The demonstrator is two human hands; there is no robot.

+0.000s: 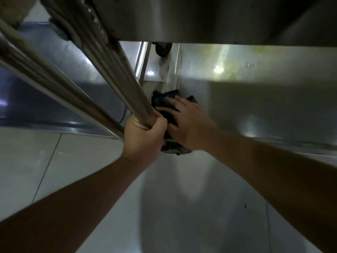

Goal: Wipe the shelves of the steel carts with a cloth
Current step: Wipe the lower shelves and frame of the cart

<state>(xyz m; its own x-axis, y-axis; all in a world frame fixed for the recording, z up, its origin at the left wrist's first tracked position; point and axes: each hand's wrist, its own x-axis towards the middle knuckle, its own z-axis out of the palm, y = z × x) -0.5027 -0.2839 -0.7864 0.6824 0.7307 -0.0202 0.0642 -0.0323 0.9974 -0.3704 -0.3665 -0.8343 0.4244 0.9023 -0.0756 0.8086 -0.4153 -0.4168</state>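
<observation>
The left hand [144, 136] grips the steel post [116, 83] of the cart, fingers curled round it. The right hand [187, 121] lies flat, fingers straight, pressing a dark cloth [164, 103] onto the lower shelf [255, 99] at its near left corner, just beside the post. The shelf's edge is blurred, perhaps from motion.

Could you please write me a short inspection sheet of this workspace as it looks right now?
Surface: steel shelf, shiny, light glare on it.
Job's things: dark cloth lying on the shelf near its corner.
Clutter: nothing seen.
Hands: left hand grips the cart post; right hand presses flat on the cloth.
Cables: thin dark cord behind the post, unclear.
Surroundings: pale tiled floor; caster wheel beyond the shelf.
</observation>
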